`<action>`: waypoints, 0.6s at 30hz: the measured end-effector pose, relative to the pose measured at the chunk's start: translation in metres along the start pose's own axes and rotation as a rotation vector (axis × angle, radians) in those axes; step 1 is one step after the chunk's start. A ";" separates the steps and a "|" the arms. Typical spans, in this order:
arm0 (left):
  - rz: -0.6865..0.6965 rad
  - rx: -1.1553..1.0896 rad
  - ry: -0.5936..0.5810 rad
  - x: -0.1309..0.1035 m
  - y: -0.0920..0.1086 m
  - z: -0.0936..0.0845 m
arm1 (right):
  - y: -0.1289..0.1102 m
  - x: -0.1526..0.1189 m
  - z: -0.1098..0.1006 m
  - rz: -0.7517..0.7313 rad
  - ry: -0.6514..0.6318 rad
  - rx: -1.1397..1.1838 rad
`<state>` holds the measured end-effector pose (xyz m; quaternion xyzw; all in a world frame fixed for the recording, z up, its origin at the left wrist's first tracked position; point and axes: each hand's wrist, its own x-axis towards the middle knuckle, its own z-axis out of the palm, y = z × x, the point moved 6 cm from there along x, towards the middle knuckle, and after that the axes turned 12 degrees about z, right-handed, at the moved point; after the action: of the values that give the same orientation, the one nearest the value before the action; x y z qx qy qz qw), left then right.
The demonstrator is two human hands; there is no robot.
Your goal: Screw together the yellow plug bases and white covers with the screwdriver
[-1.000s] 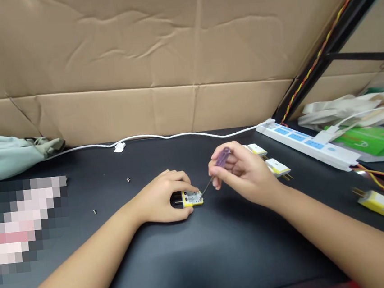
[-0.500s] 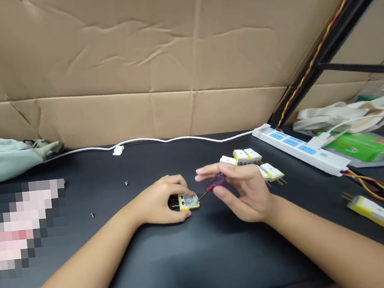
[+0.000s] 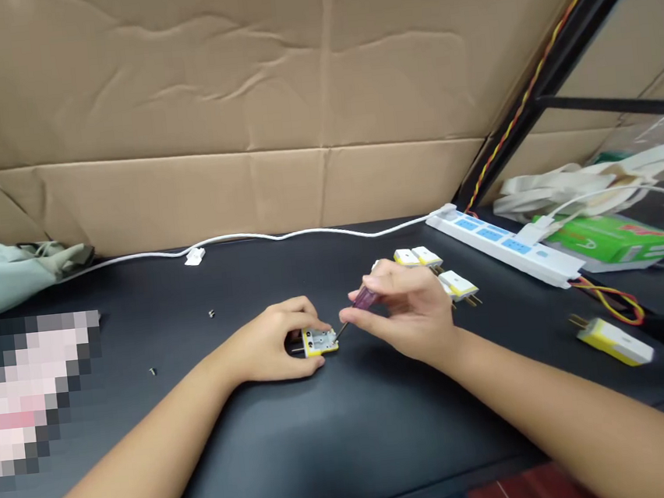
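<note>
My left hand (image 3: 287,341) grips a white and yellow electrical plug (image 3: 321,342) by its sides, thumb on the near edge and fingers on the far one. The plug lies on the black table with its inside facing up and its pins pointing left. In my right hand (image 3: 411,304) is a small screwdriver (image 3: 365,298) with a purple see-through handle, pinched between thumb and fingers. Its thin shaft slants down to the left, and the tip meets the right end of the plug.
Several white and yellow plugs (image 3: 457,285) lie behind my right hand, and another plug (image 3: 616,341) is at the right. Small screws (image 3: 211,314) lie on the left. A power strip (image 3: 504,244) and a green box (image 3: 618,239) stand at the back right. Cardboard (image 3: 197,191) walls the back.
My right fingers have closed from a spread pose into a pinch round the screwdriver handle. The view has shifted slightly. My left hand keeps its hold on the plug.
</note>
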<state>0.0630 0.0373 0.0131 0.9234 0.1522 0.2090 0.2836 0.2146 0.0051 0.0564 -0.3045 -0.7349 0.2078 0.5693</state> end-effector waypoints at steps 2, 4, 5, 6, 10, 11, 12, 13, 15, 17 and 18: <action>-0.004 -0.002 0.000 0.000 0.000 0.000 | -0.001 -0.001 -0.001 -0.037 0.002 -0.040; 0.001 -0.008 0.005 0.000 0.001 0.000 | -0.002 -0.001 0.001 -0.051 -0.078 -0.006; 0.008 -0.008 0.008 0.000 0.001 0.000 | -0.003 -0.001 0.003 -0.039 -0.133 0.037; 0.016 -0.005 0.012 0.000 0.001 0.000 | -0.003 -0.001 0.004 -0.013 -0.185 0.093; 0.022 0.004 0.023 -0.002 -0.001 0.000 | 0.004 0.003 0.004 0.161 -0.258 0.308; 0.016 0.000 0.024 -0.002 -0.001 0.000 | 0.006 0.003 0.004 0.189 -0.255 0.336; 0.010 -0.004 0.022 -0.003 -0.002 0.000 | 0.007 0.004 0.004 0.203 -0.241 0.351; 0.005 -0.007 0.021 -0.003 -0.002 0.001 | 0.008 0.004 0.004 0.201 -0.216 0.350; -0.002 -0.012 0.022 -0.003 -0.001 0.001 | 0.007 0.005 0.002 0.161 -0.134 0.314; -0.010 -0.013 0.024 -0.002 0.000 0.001 | 0.003 0.004 0.001 0.093 -0.047 0.248; -0.016 -0.014 0.023 -0.002 0.000 0.001 | -0.001 0.003 0.001 0.057 -0.016 0.207</action>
<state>0.0614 0.0362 0.0121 0.9178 0.1611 0.2182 0.2898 0.2127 0.0069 0.0586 -0.2632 -0.7049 0.3013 0.5857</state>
